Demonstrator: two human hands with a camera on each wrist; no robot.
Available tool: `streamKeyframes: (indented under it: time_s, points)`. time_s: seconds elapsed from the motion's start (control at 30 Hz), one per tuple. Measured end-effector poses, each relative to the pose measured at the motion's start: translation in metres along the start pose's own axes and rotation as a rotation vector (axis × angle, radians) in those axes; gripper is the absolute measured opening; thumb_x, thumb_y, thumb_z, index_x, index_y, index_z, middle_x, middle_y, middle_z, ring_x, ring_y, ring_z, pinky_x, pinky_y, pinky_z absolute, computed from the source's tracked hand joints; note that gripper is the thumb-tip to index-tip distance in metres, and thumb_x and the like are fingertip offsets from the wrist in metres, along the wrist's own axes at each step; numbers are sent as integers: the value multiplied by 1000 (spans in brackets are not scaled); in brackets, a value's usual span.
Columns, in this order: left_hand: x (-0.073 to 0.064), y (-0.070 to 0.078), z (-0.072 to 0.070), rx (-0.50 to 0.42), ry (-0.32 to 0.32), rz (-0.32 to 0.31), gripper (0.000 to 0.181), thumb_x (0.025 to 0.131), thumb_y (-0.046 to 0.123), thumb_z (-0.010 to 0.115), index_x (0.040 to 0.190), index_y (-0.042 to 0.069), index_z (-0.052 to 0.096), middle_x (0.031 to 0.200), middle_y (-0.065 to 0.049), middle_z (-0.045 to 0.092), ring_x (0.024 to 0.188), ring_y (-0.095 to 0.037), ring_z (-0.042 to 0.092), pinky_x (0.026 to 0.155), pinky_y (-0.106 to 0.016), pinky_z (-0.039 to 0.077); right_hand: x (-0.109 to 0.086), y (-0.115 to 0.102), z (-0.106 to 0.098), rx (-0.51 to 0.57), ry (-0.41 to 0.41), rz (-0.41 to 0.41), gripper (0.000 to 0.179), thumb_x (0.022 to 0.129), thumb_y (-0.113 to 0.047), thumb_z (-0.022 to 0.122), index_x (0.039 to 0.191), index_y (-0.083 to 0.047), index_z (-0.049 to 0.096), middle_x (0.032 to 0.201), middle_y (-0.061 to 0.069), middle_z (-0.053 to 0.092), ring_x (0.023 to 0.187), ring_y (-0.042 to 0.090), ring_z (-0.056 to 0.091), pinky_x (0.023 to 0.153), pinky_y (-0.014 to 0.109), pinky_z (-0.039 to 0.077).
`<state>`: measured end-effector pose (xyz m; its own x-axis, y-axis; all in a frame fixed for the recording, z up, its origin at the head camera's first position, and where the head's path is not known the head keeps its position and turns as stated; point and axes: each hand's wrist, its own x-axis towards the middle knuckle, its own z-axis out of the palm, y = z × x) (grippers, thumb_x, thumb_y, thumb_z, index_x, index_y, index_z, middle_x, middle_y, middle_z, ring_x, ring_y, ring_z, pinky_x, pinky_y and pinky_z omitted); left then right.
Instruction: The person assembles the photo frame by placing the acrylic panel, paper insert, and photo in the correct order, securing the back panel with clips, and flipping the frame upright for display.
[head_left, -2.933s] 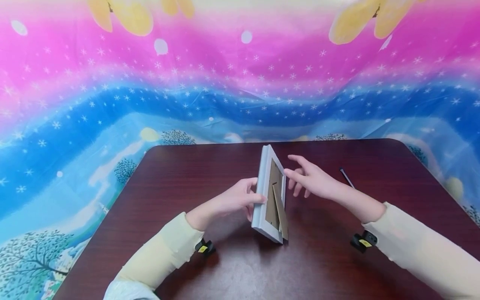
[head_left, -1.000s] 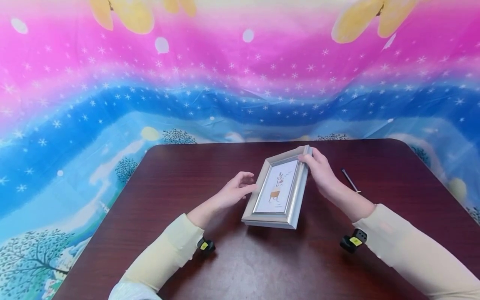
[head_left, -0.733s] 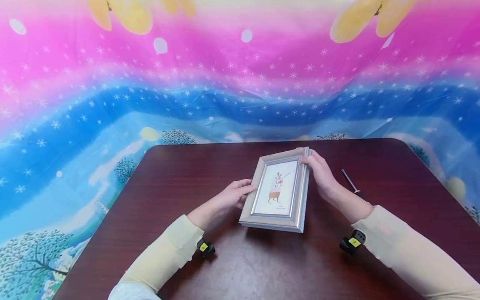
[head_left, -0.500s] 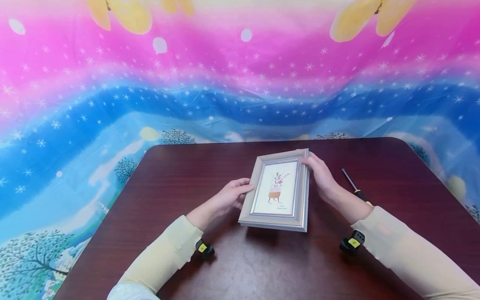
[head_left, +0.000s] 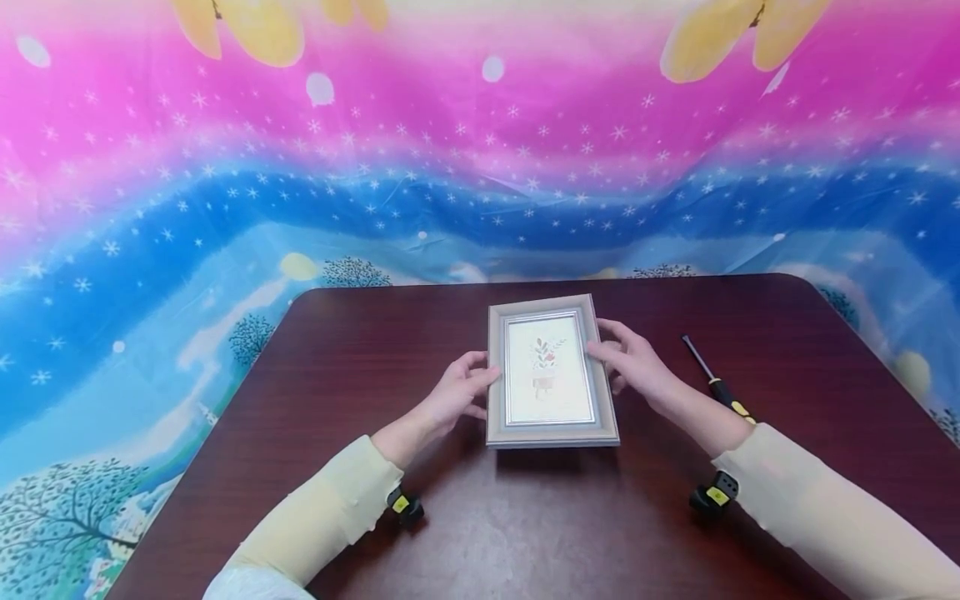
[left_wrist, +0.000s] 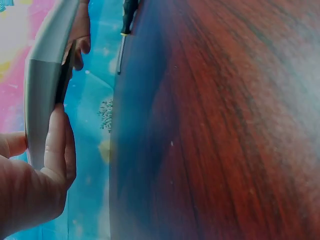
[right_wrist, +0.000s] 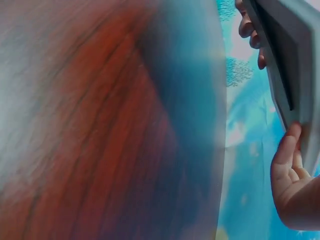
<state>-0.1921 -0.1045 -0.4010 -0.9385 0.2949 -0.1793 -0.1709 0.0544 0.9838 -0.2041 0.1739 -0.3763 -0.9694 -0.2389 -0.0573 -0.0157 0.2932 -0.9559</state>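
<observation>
A pale silver-beige picture frame [head_left: 553, 435], its plant picture facing me, is held up above the table between both hands. My left hand [head_left: 456, 390] grips its left edge, thumb on the front and fingers behind. On the opposite edge my right hand [head_left: 633, 360] pinches it, thumb in front. In the left wrist view the frame [left_wrist: 42, 85] appears edge-on, with the left hand [left_wrist: 37, 180] around its side. The right wrist view shows the back of the frame [right_wrist: 300, 75] in part, and the right hand [right_wrist: 292, 175] with fingertips against the rear.
A screwdriver [head_left: 716, 385] with a black and yellow handle lies on the dark wooden table [head_left: 480, 533], beyond the right forearm and partly hidden by it. Behind the table hangs a colourful backdrop cloth [head_left: 450, 150].
The frame has turned from showing its back and stand to showing its picture, then swung squarer to me. My right hand took hold of it, then slid lower along the right edge.
</observation>
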Motion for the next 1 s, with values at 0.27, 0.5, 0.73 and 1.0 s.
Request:
streamKeyframes:
  time_s: [0.27, 0.5, 0.73, 1.0]
  points:
    - [5, -5, -1, 62, 20, -22, 52, 99, 19, 59, 140, -3, 37, 102, -17, 65, 78, -19, 64, 57, -37, 57, 0, 13, 3, -272, -80, -28, 74, 98, -17, 57, 152, 5, 11, 74, 8, 64, 50, 23, 54, 45, 39, 48]
    - [12, -10, 1, 131, -43, -47, 62, 99, 15, 58, 151, 4, 24, 103, -19, 64, 77, -21, 64, 58, -42, 57, 0, 21, 5, -333, -129, -4, 70, 100, -14, 53, 151, 7, 9, 67, 7, 57, 47, 23, 54, 46, 39, 50]
    - [18, -16, 4, 199, -89, -80, 71, 100, 12, 54, 156, 12, 10, 101, -19, 64, 74, -22, 65, 55, -41, 57, 1, 26, 6, -385, -154, 50, 70, 101, -14, 51, 149, 12, 7, 74, 11, 60, 50, 22, 56, 50, 39, 52]
    - [21, -14, 6, 451, -144, -82, 69, 102, 17, 51, 155, 7, 8, 91, -14, 65, 65, -20, 62, 51, -38, 55, 3, 29, 7, -507, -170, 118, 70, 101, -17, 51, 147, 14, 9, 83, 12, 64, 50, 21, 58, 53, 35, 52]
